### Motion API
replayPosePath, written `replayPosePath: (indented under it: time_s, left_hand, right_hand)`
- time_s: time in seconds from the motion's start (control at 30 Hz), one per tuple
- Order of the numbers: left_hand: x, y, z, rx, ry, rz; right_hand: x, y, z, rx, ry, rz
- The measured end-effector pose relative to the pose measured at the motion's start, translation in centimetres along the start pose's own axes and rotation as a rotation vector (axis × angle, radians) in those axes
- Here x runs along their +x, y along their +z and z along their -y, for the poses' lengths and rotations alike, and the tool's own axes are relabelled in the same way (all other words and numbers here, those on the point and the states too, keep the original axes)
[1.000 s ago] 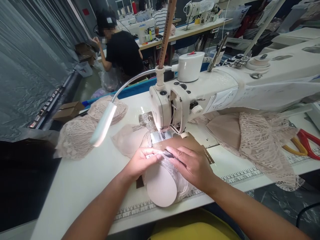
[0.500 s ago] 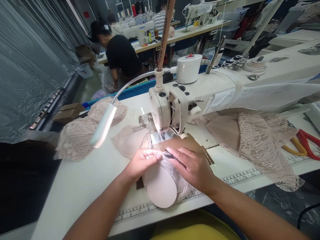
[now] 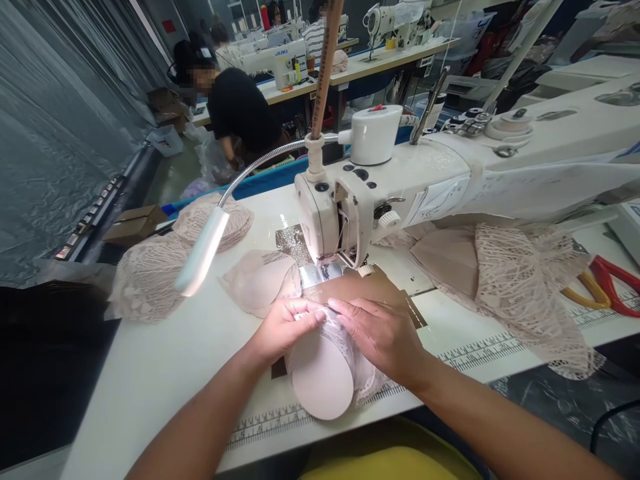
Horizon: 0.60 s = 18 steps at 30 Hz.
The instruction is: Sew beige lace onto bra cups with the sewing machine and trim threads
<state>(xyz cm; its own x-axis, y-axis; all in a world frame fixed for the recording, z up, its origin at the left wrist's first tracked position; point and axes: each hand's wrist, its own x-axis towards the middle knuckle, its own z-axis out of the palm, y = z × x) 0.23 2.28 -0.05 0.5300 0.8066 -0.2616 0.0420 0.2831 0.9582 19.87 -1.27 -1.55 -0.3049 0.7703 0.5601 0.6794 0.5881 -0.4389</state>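
Observation:
A pale pink bra cup (image 3: 323,383) with lace (image 3: 336,335) along its upper side lies at the table's front, below the sewing machine's needle area (image 3: 327,270). My left hand (image 3: 287,327) pinches the lace edge between thumb and forefinger. Opposite it, my right hand (image 3: 385,333) is closed at the same edge, its fingertips nearly meeting the left thumb. Something small and dark shows between the fingertips; its kind is mostly hidden. Beyond my left hand, another sheer cup piece (image 3: 255,280) reaches toward the presser foot.
Stacked lace cups (image 3: 145,277) lie at the left under a lit lamp (image 3: 203,253). Lace pieces (image 3: 505,267) and red-handled scissors (image 3: 615,287) are at the right. A printed ruler (image 3: 480,353) runs along the front edge. A co-worker (image 3: 245,110) bends over behind the table.
My right fingertips have closed in on the lace edge, and less of the small dark thing shows between them. The left hand keeps its pinch. The view has shifted slightly.

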Motion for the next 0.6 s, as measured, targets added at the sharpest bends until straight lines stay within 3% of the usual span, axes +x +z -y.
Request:
replayPosePath:
  time_s: [0.2,0.43,0.6]
  left_hand:
    - [-0.02,0.24,0.27,0.033,0.032,0.013]
    - [0.04,0.59,0.35,0.201,0.052,0.009]
    - [-0.05,0.37,0.54,0.219,0.026,-0.015]
  right_hand:
    - [0.26,-0.53,0.26,0.225,0.199,0.069]
    - [0.66,0.21,0.41,0.012,0.040,0.091]
    - [0.43,-0.64,-0.36,0.020,0.110,0.002]
